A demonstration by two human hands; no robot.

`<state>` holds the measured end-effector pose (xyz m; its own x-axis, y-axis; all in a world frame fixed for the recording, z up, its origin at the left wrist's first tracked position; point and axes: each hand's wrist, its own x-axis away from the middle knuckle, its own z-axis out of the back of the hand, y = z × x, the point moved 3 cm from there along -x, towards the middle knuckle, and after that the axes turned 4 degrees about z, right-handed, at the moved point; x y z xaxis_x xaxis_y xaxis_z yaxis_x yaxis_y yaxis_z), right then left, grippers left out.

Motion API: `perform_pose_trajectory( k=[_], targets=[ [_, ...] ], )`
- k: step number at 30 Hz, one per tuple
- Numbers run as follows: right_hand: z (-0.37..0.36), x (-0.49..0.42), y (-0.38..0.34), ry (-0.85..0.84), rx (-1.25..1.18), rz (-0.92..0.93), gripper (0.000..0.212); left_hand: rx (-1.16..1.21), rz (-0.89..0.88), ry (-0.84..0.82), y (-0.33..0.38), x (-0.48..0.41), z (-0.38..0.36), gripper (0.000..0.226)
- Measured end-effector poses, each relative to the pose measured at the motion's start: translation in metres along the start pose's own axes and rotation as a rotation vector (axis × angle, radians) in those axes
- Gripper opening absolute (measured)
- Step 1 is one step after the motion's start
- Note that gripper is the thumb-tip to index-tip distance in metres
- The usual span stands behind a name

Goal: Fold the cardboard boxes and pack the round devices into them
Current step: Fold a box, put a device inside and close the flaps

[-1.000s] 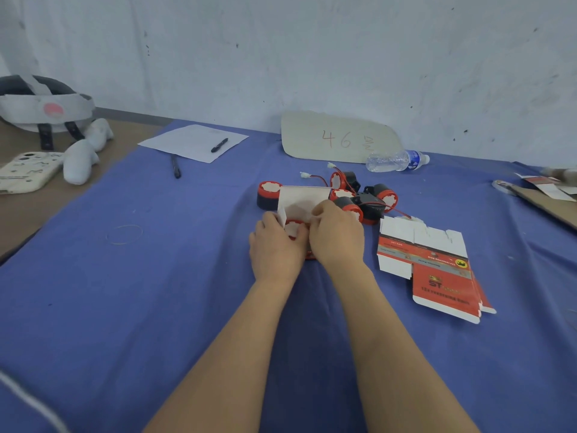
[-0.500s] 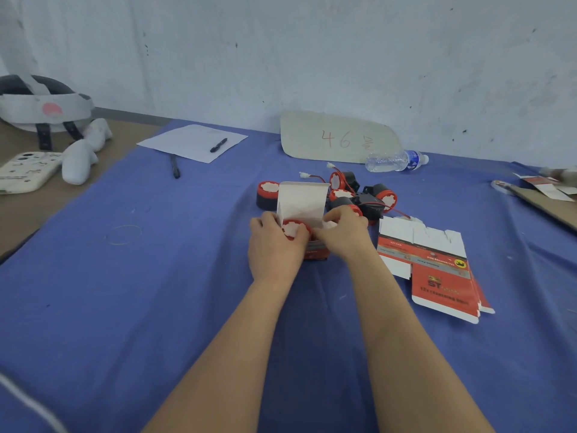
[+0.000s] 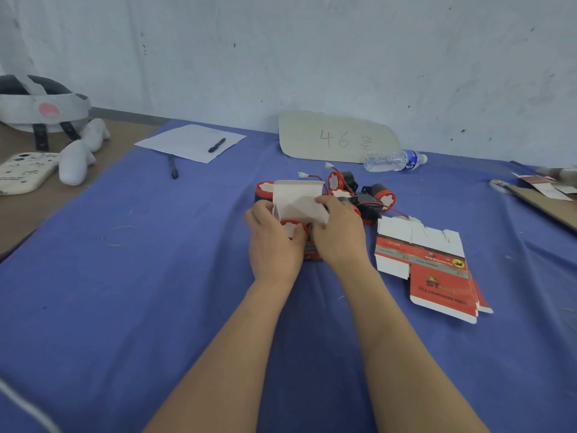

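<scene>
- L hand (image 3: 274, 245) grasps the left wall of a small red-and-white cardboard box (image 3: 298, 200). Fingers curl round its edge, thumb lies across the opening.
- R hand (image 3: 338, 237) grasps the same box from the right. Its fingertips pinch a white inner flap, which is bent in over the opening.
- Box stands on the blue cloth-covered table (image 3: 156, 307), mid-frame, between both hands. Its back lid flap is upright, white inside facing the cam.
- Inside the box sits a round red-and-black device w/ white top (image 3: 291, 228), partly hidden by the L thumb.
- Behind & right of the box lies a pile of round red-and-black devices (image 3: 371, 198) w/ red wires, touching each other. A single round device (image 3: 263, 189) sits just behind the L fingers.
- Right of the R hand, apart from it, is a stack of flat unfolded red-and-white cardboard boxes (image 3: 437, 276), printed side up.
- At the far edge by the wall is a beige cardboard piece marked "46" (image 3: 337, 139). A clear plastic water bottle (image 3: 393, 160) lies on its side next to it.
- Far left on the cloth is a white paper sheet (image 3: 187, 142) w/ a black pen (image 3: 217, 145) on it. A 2nd black pen (image 3: 172, 166) lies at the sheet's near edge.
- Off the cloth, at left, sits a white headset (image 3: 40, 107).
</scene>
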<state>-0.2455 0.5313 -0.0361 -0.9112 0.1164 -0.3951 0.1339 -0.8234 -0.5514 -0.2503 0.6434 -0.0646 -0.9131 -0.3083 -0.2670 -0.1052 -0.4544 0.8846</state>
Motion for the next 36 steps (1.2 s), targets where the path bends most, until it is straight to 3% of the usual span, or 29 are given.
perform_pose_trajectory(
  k=[3,5,10,16,21,30,34,36],
  targets=[
    [-0.001,0.003,0.003,-0.034,0.000,0.050,0.054,-0.025,-0.023,-0.009,0.000,0.000,-0.001,0.036],
    [-0.003,0.004,0.006,-0.036,-0.125,0.006,0.058,-0.039,-0.030,-0.016,-0.001,0.000,0.000,0.031],
    [-0.005,0.007,0.017,-0.003,-0.306,-0.117,0.030,-0.080,-0.049,-0.023,-0.003,-0.001,0.000,0.026],
    [-0.003,0.007,0.018,-0.008,-0.348,-0.137,0.025,-0.075,-0.048,-0.022,-0.003,-0.001,-0.001,0.025],
    [-0.006,0.006,0.024,0.047,-0.497,-0.297,0.016,-0.083,-0.053,-0.019,-0.004,-0.001,-0.001,0.027],
    [-0.016,0.003,0.028,0.036,-0.542,-0.438,0.019,-0.077,-0.071,-0.033,-0.005,-0.001,-0.002,0.028],
    [-0.016,0.002,0.027,0.072,-0.517,-0.407,0.026,0.002,-0.078,-0.084,-0.001,-0.001,-0.003,0.037],
    [-0.016,0.003,0.026,0.111,-0.446,-0.339,0.027,0.087,-0.045,-0.112,-0.002,-0.003,-0.004,0.026]
  ],
)
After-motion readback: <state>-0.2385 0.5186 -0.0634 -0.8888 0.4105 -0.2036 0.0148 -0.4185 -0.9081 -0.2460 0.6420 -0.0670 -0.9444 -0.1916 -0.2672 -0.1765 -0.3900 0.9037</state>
